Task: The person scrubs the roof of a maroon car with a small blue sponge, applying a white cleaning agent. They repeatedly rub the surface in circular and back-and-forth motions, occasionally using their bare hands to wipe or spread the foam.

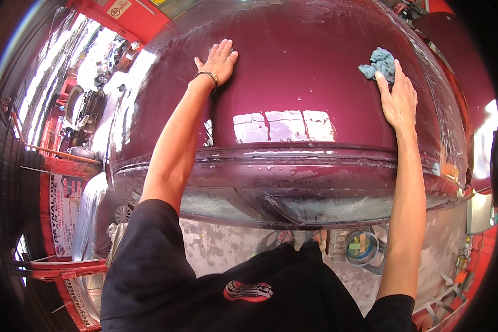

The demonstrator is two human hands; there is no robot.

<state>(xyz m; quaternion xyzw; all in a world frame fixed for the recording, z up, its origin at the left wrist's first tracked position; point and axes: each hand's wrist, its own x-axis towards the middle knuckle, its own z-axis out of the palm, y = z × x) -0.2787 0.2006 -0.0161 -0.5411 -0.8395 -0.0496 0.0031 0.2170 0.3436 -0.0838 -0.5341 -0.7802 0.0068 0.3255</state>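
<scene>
A glossy maroon car roof [301,66] spreads out in front of me, with water drops and wet streaks on it. My left hand [222,62] lies on the roof at the left, fingers stretched out and nothing in it. At the right, my right hand [399,100] holds a crumpled blue-grey cloth [383,60] between thumb and fingers, against the roof surface. The cloth hides part of the fingertips. Both arms reach over the roof's near edge, where a dark trim strip [293,152] runs across.
Below the roof edge are the car's side windows [332,207]. A round bucket [361,247] with yellow and green things in it stands on the stained floor by my feet. Left are a plastic-covered car [91,221] and red metal bars [66,269].
</scene>
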